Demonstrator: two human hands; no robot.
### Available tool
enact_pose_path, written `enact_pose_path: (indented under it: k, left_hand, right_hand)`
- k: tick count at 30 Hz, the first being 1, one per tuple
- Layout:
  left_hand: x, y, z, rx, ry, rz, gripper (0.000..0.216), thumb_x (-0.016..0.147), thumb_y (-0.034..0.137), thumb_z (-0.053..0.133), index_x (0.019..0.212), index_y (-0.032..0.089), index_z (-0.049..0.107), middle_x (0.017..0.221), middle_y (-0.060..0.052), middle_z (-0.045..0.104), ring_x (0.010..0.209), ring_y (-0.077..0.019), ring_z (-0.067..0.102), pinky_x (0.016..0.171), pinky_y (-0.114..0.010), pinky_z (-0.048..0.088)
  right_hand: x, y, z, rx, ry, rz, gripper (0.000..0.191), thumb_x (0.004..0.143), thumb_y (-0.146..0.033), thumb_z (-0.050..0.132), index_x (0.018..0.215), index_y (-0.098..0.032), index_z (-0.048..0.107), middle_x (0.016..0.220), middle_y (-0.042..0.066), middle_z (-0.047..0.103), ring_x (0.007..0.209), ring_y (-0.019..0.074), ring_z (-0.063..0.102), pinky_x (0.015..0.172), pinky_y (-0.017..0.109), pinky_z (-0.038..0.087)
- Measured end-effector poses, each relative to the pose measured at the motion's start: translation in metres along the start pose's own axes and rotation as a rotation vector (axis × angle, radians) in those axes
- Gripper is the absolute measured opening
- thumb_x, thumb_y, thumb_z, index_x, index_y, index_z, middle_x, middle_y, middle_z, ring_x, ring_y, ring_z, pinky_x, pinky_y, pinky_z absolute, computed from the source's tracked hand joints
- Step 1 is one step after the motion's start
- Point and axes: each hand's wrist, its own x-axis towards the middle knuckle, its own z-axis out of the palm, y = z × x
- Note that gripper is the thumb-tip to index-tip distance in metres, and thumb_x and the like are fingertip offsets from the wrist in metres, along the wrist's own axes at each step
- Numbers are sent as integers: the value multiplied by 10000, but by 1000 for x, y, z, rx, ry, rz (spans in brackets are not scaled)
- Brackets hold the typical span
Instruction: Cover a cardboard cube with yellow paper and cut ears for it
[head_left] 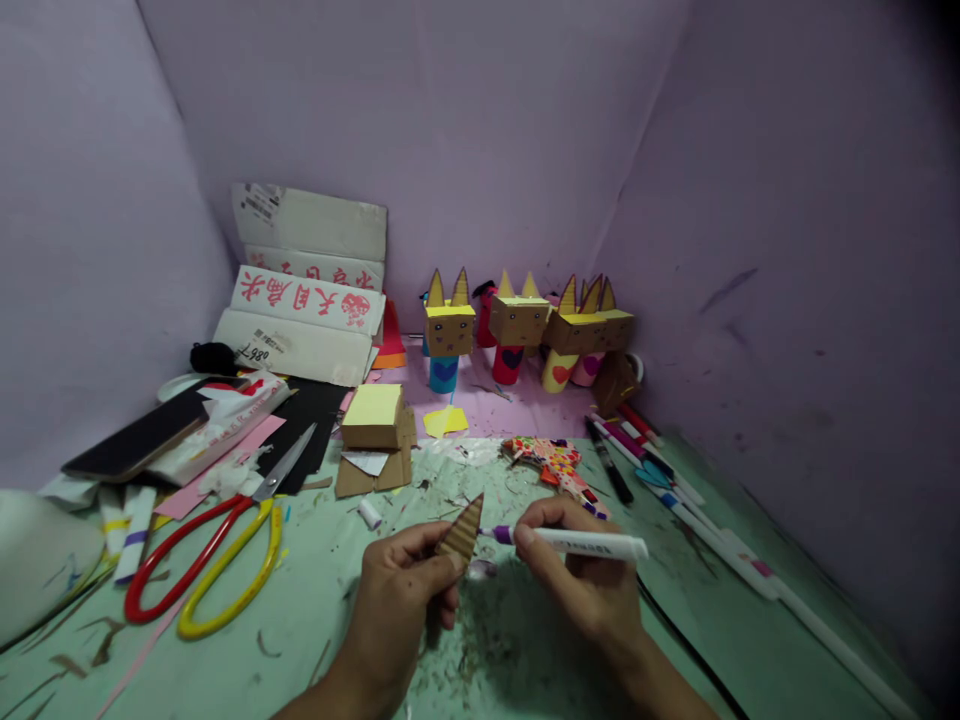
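My left hand (pixel 401 590) pinches a small pointed piece of corrugated cardboard (pixel 461 530), held upright above the green mat. My right hand (pixel 581 585) grips a white marker with a purple tip (pixel 577 542), and the tip touches the cardboard's right edge. Both hands hover near the front middle of the mat.
Large scissors with red and yellow handles (pixel 214 555) lie left. A cardboard box with a yellow top (pixel 375 420) sits behind the hands. Several box-headed cardboard figures (pixel 517 330) line the back wall. Markers (pixel 660 470) lie right, a phone (pixel 139 440) and folded cartons (pixel 304 295) left.
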Motion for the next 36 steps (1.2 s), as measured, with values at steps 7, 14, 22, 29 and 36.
enact_pose_path:
  k: [7, 14, 22, 29, 36]
  left_hand:
    - [1, 0, 0, 6, -19, -6, 226, 605, 201, 661, 802, 102, 711, 404, 43, 496, 353, -60, 389, 362, -180, 313]
    - [1, -1, 0, 22, -1, -11, 219, 599, 214, 667, 781, 101, 712, 395, 36, 503, 340, -66, 396, 356, -186, 308]
    - [0, 0, 1, 10, -1, -1, 187, 603, 207, 666, 754, 102, 706, 390, 36, 504, 337, -63, 393, 353, -183, 305]
    - [1, -1, 0, -26, 6, -8, 152, 585, 186, 665, 712, 106, 687, 401, 26, 528, 353, -73, 419, 364, -188, 339]
    - [1, 2, 1, -28, -39, -23, 120, 573, 212, 658, 644, 116, 644, 418, 15, 546, 361, -87, 445, 374, -203, 374]
  right_hand:
    - [1, 0, -2, -37, 37, -33, 150, 770, -303, 573, 665, -196, 587, 522, -16, 566, 452, 132, 517, 427, 240, 355]
    - [-1, -3, 1, 5, -1, -5, 183, 757, -306, 567, 608, -201, 563, 483, -28, 563, 412, 120, 498, 420, 234, 363]
    - [0, -1, -1, -11, -32, -42, 144, 769, -284, 571, 655, -196, 582, 514, -26, 577, 435, 119, 518, 433, 226, 368]
    - [1, -1, -1, -16, -99, -73, 161, 782, -257, 554, 634, -194, 563, 507, -25, 588, 422, 116, 531, 410, 212, 380]
    - [4, -4, -2, -46, -141, -170, 155, 790, -219, 543, 644, -178, 572, 504, -21, 591, 421, 103, 535, 415, 189, 399]
